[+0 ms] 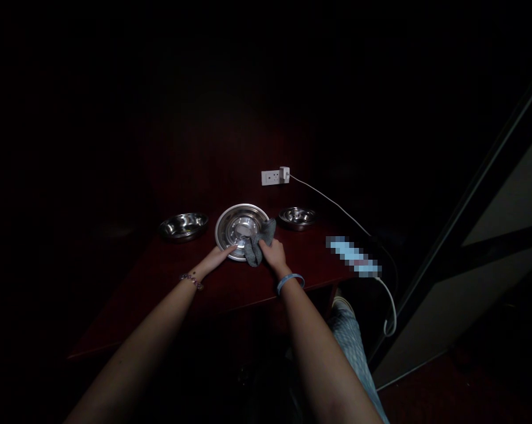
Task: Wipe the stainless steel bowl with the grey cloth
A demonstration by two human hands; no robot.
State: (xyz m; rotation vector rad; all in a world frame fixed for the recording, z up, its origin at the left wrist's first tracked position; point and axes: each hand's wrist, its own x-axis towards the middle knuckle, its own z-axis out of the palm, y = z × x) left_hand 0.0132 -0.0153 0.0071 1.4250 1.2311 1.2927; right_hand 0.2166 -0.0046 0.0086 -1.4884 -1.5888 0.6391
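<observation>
The right hand (273, 254) is clenched on a grey cloth (255, 247) against the near rim of a wide steel dish (239, 227), mid-frame on the dark red worktop (159, 288), the left hand (216, 259) lying open on that rim, while a steel bowl (183, 227) to its left and a smaller steel bowl (297, 217) to its right stand untouched.

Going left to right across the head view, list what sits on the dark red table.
Steel bowl → shallow steel dish → smaller steel bowl → pixelated blurred object
</observation>
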